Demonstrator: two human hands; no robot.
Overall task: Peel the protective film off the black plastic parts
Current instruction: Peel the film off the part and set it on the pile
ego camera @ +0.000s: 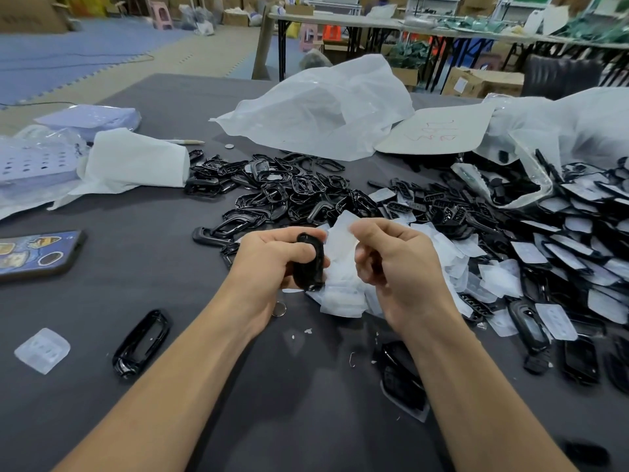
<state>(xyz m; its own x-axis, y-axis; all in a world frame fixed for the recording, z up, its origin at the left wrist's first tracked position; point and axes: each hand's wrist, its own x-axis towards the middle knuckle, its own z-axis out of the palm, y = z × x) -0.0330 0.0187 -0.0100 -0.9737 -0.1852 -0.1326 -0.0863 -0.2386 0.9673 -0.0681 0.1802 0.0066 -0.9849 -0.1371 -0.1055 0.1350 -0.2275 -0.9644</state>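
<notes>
My left hand [272, 258] grips a glossy black plastic part [309, 264] upright above the dark table. My right hand [394, 264] pinches a piece of translucent white film [342, 229] between thumb and forefinger, just right of the part. Under both hands lies a heap of peeled films [343, 298]. Behind it sits a pile of bare black frames [289, 192]. To the right spreads a large pile of black parts with white film on them [561, 264].
A lone black frame [141, 342] and a loose film piece [42, 350] lie at the front left. A phone [37, 253] rests at the left edge. White plastic bags [323, 110] and a cardboard sheet [435, 131] lie at the back. A coin [279, 308] sits under my left wrist.
</notes>
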